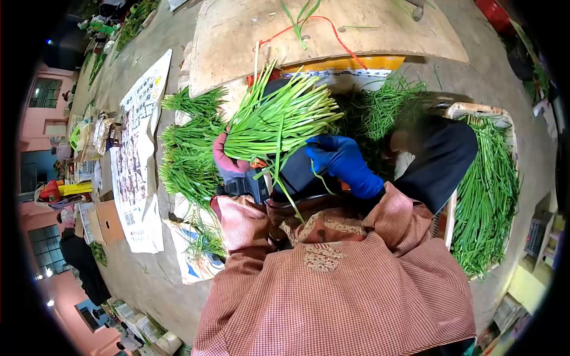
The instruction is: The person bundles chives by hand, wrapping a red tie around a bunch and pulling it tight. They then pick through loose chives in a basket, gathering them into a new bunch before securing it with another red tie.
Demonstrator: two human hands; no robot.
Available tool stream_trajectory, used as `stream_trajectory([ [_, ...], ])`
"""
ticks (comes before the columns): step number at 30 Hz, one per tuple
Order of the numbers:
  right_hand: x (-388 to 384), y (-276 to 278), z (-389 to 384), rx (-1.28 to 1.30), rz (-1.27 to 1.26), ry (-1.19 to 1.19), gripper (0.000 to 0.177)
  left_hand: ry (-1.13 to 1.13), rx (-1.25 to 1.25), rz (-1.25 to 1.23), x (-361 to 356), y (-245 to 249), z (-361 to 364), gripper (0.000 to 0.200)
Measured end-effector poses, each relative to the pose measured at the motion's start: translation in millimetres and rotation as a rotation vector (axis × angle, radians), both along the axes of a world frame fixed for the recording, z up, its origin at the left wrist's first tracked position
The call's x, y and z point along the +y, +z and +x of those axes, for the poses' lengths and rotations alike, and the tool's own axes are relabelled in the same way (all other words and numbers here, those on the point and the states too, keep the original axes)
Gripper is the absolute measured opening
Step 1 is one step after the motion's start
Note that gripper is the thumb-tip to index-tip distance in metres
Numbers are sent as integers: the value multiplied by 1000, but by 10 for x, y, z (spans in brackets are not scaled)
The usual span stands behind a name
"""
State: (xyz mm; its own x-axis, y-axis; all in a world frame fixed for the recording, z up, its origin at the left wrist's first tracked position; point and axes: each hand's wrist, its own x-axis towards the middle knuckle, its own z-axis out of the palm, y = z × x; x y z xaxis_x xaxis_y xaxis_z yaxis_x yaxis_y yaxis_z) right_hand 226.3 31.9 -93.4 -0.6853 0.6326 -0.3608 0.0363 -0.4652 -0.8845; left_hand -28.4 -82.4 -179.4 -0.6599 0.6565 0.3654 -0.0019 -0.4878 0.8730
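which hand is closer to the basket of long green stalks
Your right. The right hand is by the bundle, with a knee between it and the basket; the left hand grips the bundle's far side, farther away.

The finely checked, long-sleeved cloth smock [332, 296] mixes dull red and cream — its small fabric patch [323, 257] seems floral, beige on brown. The knit left-hand glove [223, 157] is pink and grey, the smooth right-hand glove [347, 161] vivid blue. The long-stemmed leafy bunch [279, 121] runs pale to bright green (the thin ribbon [326, 19] is plain red).
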Motion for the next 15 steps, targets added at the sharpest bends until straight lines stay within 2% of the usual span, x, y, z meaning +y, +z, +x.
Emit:
stream_trajectory([
  [2,22,96,-26,-14,22,-28,19,109,-53,-55,-3,-28,86,46],
  [3,38,58,-39,-15,24,-36,19,143,-209,-103,6,-32,118,49],
  [4,61,24,-68,9,5,-21,20,121,158,-245,-44,18,152,50],
  [6,86,-5,-93,35,-12,-9,21,82,69,-154,-45,-77,153,53],
  [8,56,114,-104,105,-97,-17,21,98,175,-142,-43,-115,155,51],
  [10,66,79,-60,118,-69,-4,19,52,117,-112,-37,-133,110,49],
  [12,125,106,43,37,-50,49,18,56,93,-102,-17,-121,107,49],
  [13,163,225,147,-122,35,146,13,60,66,-96,-19,-111,116,48],
  [14,188,198,255,-120,29,141,13,54,67,-102,-39,-146,94,48],
  [15,224,165,384,-186,189,164,13,53,98,-108,-52,-181,60,48],
])
